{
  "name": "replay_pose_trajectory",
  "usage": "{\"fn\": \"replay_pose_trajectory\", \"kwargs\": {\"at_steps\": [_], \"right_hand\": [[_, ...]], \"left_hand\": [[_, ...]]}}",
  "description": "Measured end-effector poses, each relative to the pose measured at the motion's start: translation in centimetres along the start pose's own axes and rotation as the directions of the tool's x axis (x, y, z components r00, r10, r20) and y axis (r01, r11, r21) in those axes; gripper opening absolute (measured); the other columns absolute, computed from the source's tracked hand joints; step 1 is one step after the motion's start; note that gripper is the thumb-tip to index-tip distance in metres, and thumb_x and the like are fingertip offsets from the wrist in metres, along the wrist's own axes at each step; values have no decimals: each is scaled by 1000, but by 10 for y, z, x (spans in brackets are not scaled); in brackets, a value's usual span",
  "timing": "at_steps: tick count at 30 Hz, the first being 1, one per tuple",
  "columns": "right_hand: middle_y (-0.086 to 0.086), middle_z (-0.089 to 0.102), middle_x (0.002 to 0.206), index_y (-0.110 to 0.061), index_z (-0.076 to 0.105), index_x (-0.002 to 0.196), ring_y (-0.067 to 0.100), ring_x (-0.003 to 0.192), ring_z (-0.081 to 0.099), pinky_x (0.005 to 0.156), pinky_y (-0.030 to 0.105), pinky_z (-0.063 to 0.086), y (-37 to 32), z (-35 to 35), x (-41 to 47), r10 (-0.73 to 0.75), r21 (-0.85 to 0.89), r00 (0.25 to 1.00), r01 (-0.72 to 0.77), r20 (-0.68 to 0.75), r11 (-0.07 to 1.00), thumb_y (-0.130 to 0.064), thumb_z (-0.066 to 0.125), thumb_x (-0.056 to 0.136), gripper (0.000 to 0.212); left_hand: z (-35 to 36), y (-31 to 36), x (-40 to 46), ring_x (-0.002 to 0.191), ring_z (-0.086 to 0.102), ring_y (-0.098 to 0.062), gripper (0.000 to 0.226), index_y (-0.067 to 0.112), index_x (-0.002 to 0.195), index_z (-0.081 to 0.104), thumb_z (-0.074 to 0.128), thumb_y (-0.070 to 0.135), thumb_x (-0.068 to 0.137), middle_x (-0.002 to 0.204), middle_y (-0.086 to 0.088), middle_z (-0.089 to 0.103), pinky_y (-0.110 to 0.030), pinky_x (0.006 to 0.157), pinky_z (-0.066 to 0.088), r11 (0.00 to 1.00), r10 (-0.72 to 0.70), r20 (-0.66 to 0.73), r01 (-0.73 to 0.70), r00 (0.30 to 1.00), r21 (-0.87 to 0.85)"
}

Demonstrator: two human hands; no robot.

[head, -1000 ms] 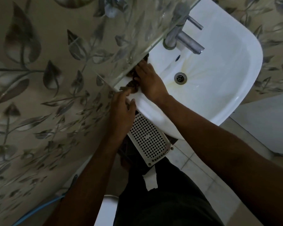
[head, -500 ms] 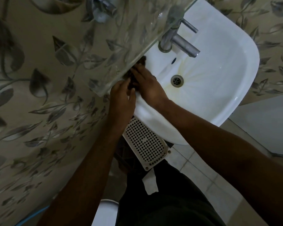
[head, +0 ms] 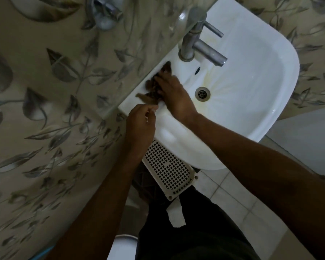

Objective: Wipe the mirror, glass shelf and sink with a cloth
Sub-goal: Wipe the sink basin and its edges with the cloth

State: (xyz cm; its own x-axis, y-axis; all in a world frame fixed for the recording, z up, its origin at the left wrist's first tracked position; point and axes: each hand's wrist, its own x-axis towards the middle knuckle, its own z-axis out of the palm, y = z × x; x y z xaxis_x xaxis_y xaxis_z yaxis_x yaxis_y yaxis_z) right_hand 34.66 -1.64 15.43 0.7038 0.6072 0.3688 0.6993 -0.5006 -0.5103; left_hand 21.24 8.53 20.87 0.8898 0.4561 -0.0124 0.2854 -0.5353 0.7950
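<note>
The white sink (head: 270, 94) juts from the leaf-patterned wall. A dark brown cloth (head: 154, 85) lies bunched on its back left ledge, left of the tap. My right hand (head: 174, 96) presses down on the cloth with its fingers spread over it. My left hand (head: 141, 124) hovers at the sink's near left corner with curled fingers, just short of the cloth's loose end and with nothing visible in it. The glass shelf (head: 158, 19) crosses the top of the view above the ledge, and its edge is hard to trace. No mirror is in view.
A steel tap (head: 201, 47) stands at the back of the basin, above the drain (head: 202, 93). A white perforated plastic panel (head: 167, 169) sits under the sink's left side. A metal bracket (head: 101, 12) is at the top, pale floor tiles (head: 233, 194) lie below, and a white round object (head: 122, 246) is at the bottom.
My right hand has slid the cloth along the ledge toward the tap. My left hand has come off the cloth and drawn back to the sink's corner. The view has tilted down.
</note>
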Motion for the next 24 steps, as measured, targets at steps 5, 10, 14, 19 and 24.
{"fn": "replay_pose_trajectory", "kwargs": {"at_steps": [5, 10, 14, 19, 24], "right_hand": [[19, 50, 146, -1, 53, 139, 35, 139, 43, 122, 41, 23, 30, -14, 10, -82, -43, 995, 85, 57, 995, -5, 53, 99, 40], [21, 47, 147, -2, 52, 140, 38, 139, 41, 119, 41, 30, 27, -22, 27, 158, -43, 988, -157, 4, 987, -11, 47, 99, 43], [17, 48, 148, -4, 55, 138, 31, 142, 38, 123, 34, 15, -23, -3, -17, -14, 89, 992, 2, 124, 996, -16, 51, 102, 38], [13, 47, 151, -7, 56, 138, 25, 145, 35, 124, 41, 18, -67, -9, -66, 66, 217, 952, -135, 298, 967, -42, 44, 96, 56], [16, 51, 146, -3, 56, 138, 26, 139, 45, 118, 40, 34, -44, -38, -104, 123, 159, 928, -189, 352, 969, -28, 48, 97, 48]], "left_hand": [[5, 2, 13, 95, 53, -7, 21, 14, 109, 68, 52, 13, 97, 105, 6, 63, -20, 86, 47, 994, 88, -32, -86, 996, 61], [9, -5, -1, 97, 56, -9, 22, 19, 112, 67, 50, 18, 98, 110, 3, 63, -6, 80, 38, 1000, 5, -17, -5, 1000, 23], [11, -3, -15, 92, 55, -4, 20, 18, 109, 65, 49, 21, 99, 104, 6, 61, -7, 78, 42, 999, -49, -106, 46, 993, -27], [5, -6, -37, 85, 53, -8, 14, 10, 95, 63, 49, 13, 96, 94, 1, 59, -9, 76, 41, 994, -112, -229, 108, 967, -29], [3, -5, -55, 86, 54, -1, 13, 13, 98, 66, 53, 12, 96, 98, 2, 60, -3, 76, 39, 993, -120, -102, 118, 987, -29]]}}
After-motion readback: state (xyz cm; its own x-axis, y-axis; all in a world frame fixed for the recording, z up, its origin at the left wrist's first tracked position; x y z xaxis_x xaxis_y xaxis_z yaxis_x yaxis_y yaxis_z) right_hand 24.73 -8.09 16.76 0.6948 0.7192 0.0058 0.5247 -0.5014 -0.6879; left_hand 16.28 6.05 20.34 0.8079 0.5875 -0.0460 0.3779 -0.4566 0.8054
